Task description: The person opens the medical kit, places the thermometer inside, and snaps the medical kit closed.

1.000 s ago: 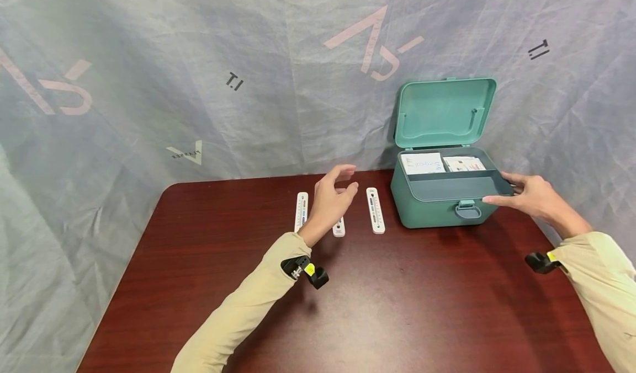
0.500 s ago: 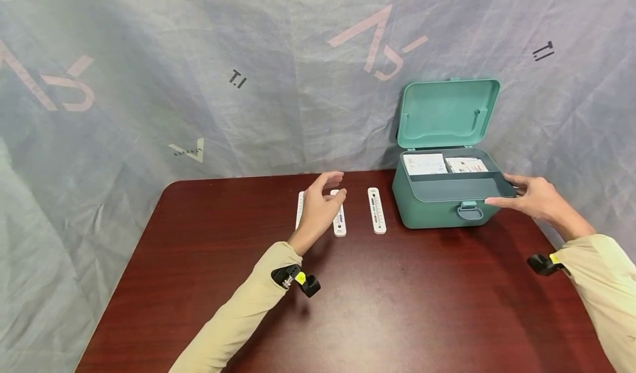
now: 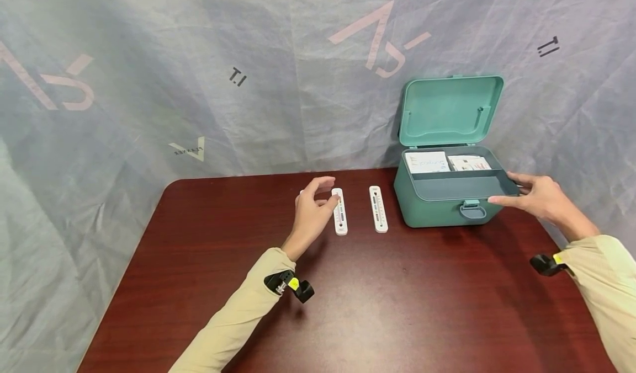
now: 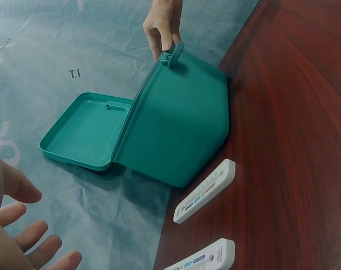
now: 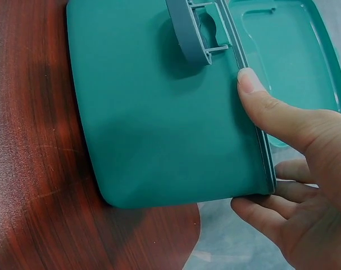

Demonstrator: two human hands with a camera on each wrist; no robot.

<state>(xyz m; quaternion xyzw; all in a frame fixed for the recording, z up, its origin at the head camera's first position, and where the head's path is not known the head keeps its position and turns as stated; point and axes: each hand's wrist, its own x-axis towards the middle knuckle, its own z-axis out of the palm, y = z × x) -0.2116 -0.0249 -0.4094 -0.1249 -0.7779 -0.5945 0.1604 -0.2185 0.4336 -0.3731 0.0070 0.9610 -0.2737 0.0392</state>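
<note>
My left hand [image 3: 312, 213] hovers over the table by the thermometers, fingers loosely bent, nothing between them. It largely hides one white thermometer beneath it. Just right of that hand lies a middle thermometer [image 3: 340, 213], and a right-hand thermometer [image 3: 378, 209] lies nearer the box. The green storage box [image 3: 437, 210] stands at the back right with its lid [image 3: 449, 111] raised. My right hand [image 3: 544, 199] grips the box's front right corner. In the right wrist view its thumb [image 5: 271, 109] lies on the front rim, while the fingers bend round the side.
A grey inner tray [image 3: 452, 188] in the box holds a white packet printed "Surgical" [image 3: 426, 162] and smaller white packets [image 3: 468, 163]. A grey latch [image 3: 472, 210] hangs on the box front. A printed grey cloth [image 3: 268, 124] rises behind the dark red table [image 3: 372, 307].
My left hand has moved left and slightly toward me, uncovering the middle thermometer and covering the leftmost one. My right hand stays on the box corner.
</note>
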